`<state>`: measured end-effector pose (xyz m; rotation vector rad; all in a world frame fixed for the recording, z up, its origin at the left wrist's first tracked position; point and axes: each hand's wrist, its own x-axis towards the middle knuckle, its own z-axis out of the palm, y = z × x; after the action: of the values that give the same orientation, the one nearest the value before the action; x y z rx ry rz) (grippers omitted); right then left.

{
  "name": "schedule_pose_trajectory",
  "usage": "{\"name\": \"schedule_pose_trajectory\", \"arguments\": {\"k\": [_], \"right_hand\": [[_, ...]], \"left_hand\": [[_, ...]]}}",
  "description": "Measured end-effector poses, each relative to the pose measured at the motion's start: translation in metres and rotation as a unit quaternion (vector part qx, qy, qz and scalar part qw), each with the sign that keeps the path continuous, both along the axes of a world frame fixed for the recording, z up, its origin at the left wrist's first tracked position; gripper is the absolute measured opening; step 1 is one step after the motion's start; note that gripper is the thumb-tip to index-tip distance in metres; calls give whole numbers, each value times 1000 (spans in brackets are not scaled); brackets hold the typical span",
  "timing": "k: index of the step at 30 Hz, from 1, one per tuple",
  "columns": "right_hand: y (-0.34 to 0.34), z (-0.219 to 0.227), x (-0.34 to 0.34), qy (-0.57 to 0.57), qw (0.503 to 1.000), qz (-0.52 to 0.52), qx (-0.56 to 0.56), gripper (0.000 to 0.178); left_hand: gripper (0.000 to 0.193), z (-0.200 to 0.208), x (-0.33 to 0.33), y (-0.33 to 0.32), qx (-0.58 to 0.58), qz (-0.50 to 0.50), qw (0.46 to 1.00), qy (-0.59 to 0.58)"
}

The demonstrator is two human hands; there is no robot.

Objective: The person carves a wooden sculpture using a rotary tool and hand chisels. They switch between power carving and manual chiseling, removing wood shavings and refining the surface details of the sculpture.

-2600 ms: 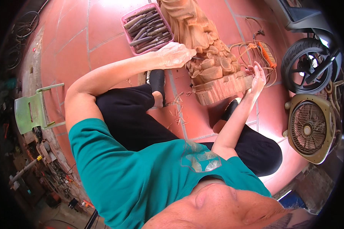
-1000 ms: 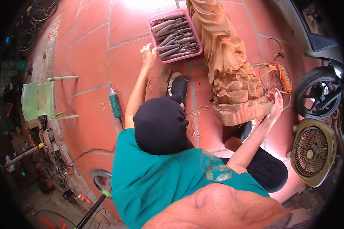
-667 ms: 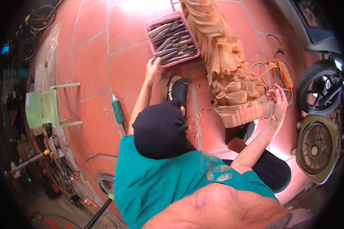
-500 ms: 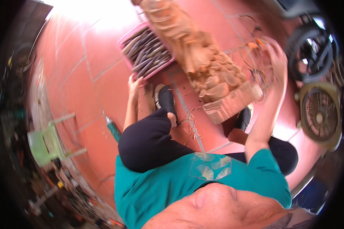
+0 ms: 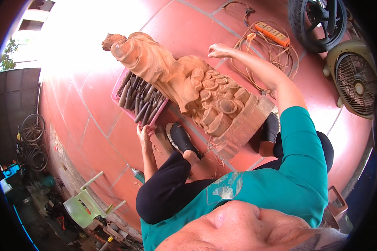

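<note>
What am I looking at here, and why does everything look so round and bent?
There is no machine here. A person wears a small wide-angle camera on the head, pointing down, which bends straight lines toward the rim. The blurred shape at the bottom edge is the wearer.

The person sits on a red tiled floor in front of a large wooden carving, lying tilted. The left hand reaches down beside a pink tray of carving tools; whether it grips anything I cannot tell. The right hand rests at the far side of the carving, fingers apparently empty.

Around them lie an orange power strip with coiled cable, a fan, a wheel and a green plastic chair.
</note>
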<state>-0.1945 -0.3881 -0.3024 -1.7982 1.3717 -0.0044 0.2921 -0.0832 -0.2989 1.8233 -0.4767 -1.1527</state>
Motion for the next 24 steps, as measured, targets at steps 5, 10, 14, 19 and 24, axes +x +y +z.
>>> {"name": "schedule_pose_trajectory", "arguments": {"k": [5, 10, 14, 19, 24], "right_hand": [[7, -32, 48, -69, 994, 73, 44, 43], [0, -73, 72, -55, 989, 135, 33, 26], [-1, -82, 86, -11, 984, 177, 30, 24], [-3, -87, 75, 23, 980, 195, 23, 23], [-10, -72, 15, -8, 989, 146, 14, 23]], "left_hand": [[64, 6, 9, 2, 18, -22, 1000, 12], [74, 7, 3, -3, 8, -32, 999, 24], [73, 5, 6, 1, 3, -20, 1000, 13], [59, 5, 4, -1, -2, -24, 1000, 7], [48, -2, 3, -12, -7, -38, 998, 54]]}}
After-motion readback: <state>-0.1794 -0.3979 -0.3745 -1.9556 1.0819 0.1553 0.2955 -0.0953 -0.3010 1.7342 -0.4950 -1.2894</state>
